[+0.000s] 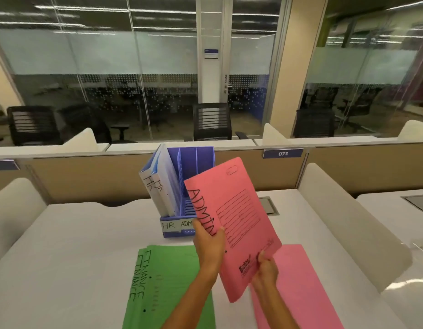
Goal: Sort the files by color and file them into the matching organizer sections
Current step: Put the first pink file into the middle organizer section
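Head view, one moment, contents as follows. White table (75, 245), bounded at the back by a tan partition (99, 176) bearing a blue plate numbered 073 (283, 153). Blue organizer (182, 186), upright near the table's middle; a label strip on its front base reads HR and ADM, the remainder hidden behind the raised file. White and clear files (158, 184) marked HR stand in the organizer's left section, leaning left; the sections to their right show no files in the parts visible. Pink file (234, 224), lettered ADMIN along its left edge, with a printed form panel on its cover; held tilted in the air in front of the organizer, overlapping its right side. Left hand (209, 243), fingers closed on the pink file's left edge just below the lettering, thumb on the front. Right hand (265, 269), fingers pinching the file's lower corner near the printed logo. Green files (163, 281), stacked flat on the table at front left, marked FINANCE in at least two lines. Further pink files (300, 286), lying flat at front right, partly beneath the raised one and the right forearm.
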Action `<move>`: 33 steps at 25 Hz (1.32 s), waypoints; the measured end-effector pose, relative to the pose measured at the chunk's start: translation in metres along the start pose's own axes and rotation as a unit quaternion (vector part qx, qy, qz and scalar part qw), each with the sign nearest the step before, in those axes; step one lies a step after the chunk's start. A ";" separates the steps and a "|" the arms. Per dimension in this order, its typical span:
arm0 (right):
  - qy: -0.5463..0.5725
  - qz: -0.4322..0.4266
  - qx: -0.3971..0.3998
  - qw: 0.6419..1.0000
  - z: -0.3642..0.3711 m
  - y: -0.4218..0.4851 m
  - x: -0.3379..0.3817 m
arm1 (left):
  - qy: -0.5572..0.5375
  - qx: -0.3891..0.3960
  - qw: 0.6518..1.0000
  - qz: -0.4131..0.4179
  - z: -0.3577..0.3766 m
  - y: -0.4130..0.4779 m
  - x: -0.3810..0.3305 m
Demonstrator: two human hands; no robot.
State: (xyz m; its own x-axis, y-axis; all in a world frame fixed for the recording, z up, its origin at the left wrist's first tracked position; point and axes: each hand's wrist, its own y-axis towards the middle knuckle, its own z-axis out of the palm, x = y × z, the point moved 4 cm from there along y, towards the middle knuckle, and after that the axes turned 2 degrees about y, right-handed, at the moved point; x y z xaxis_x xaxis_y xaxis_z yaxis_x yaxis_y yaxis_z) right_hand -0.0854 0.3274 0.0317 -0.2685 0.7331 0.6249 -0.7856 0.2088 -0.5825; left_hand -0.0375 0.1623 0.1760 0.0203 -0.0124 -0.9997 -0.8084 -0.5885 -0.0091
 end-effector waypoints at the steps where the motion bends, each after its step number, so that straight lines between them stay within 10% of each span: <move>1: -0.005 -0.001 0.018 1.000 0.013 -0.003 -0.007 | 0.000 -0.018 1.000 0.003 -0.009 0.003 -0.007; 12: -0.377 -0.092 0.191 0.902 0.131 -0.019 -0.042 | 0.022 -0.177 0.978 0.107 -0.088 0.040 -0.058; 19: -0.705 -0.360 0.239 0.562 0.189 0.002 -0.044 | 0.007 -0.222 0.961 0.164 -0.086 0.086 -0.071; 24: -0.781 -0.391 0.269 0.406 0.198 0.025 -0.070 | 0.006 -0.232 0.950 0.209 -0.064 0.136 -0.073; 33: -0.780 -0.403 0.256 0.405 0.185 0.052 -0.097 | 0.005 -0.226 0.948 0.225 -0.029 0.209 -0.043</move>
State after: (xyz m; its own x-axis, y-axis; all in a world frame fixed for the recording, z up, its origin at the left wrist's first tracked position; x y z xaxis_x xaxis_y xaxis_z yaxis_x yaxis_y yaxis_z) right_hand -0.2030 0.1477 0.0374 0.4777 -0.8233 0.3065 -0.8741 -0.4803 0.0721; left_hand -0.1899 0.0165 0.2179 -0.2586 -0.3508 -0.9001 -0.4021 -0.8081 0.4305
